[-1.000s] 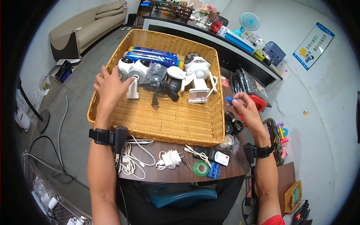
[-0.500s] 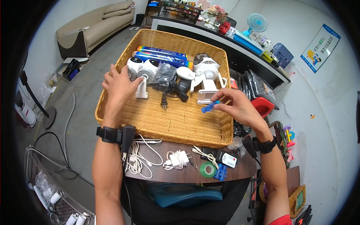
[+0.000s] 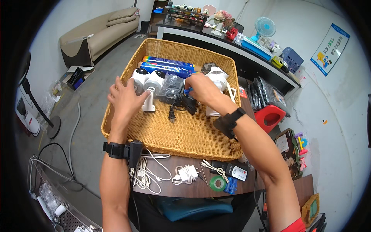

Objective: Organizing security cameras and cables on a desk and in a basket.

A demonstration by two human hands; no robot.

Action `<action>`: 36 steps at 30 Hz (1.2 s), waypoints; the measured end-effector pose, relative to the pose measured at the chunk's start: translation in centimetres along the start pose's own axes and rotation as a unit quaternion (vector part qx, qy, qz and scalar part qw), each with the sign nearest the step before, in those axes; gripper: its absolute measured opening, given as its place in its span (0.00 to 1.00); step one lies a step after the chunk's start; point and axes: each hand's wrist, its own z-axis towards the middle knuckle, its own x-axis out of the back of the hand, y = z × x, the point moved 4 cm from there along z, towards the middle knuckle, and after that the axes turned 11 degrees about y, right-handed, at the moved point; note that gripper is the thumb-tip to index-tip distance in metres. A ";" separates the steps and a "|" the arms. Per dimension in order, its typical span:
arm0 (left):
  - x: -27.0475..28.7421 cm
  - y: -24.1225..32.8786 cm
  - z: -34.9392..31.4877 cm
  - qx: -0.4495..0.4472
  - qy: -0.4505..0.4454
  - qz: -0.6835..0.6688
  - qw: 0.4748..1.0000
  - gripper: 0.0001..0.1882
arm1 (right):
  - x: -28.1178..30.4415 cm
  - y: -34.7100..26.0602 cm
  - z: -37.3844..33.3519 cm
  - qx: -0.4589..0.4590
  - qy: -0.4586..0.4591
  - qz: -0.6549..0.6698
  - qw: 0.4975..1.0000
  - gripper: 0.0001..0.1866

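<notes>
A wicker basket [image 3: 170, 133] holds several items. My left hand [image 3: 126, 96] is over its left side, fingers spread, thumb against or just beside the stand of a white dome camera [image 3: 155, 82]. A second white camera [image 3: 140, 76] stands close by. Reaching over the basket's middle, my right hand [image 3: 203, 89] is closed on a small blue cylindrical piece [image 3: 188, 91], mostly hidden by the fingers. Below that hand lies a coiled black cable with a plug [image 3: 172, 115]. A bagged black item [image 3: 170, 87] sits to its left, a larger white device [image 3: 218, 77] to its right.
Blue boxes [image 3: 166, 69] lie along the basket's far side. On the brown table [image 3: 166, 189] in front are white cables [image 3: 145, 174], a white charger [image 3: 187, 174], green tape [image 3: 218, 183], blue cylinders [image 3: 231, 186] and a remote [image 3: 237, 172]. A red object [image 3: 269, 118] is at right.
My right hand has moved left and away from me, from the basket's right side to its middle, carrying the small blue piece. The left hand keeps its place by the cameras.
</notes>
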 end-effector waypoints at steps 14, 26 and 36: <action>-1.1 -1.3 0.2 -0.001 0.000 0.019 1.000 0.46 | -2.5 0.1 1.2 -0.117 -0.118 -0.024 0.986 0.16; -1.0 -1.4 1.4 0.007 -0.033 0.069 0.997 0.46 | 2.9 0.5 -1.4 0.001 -0.033 0.136 0.990 0.24; -1.3 -3.0 2.1 -0.004 -0.038 0.058 0.998 0.46 | 17.3 3.7 -19.8 -0.241 -0.152 0.082 0.955 0.19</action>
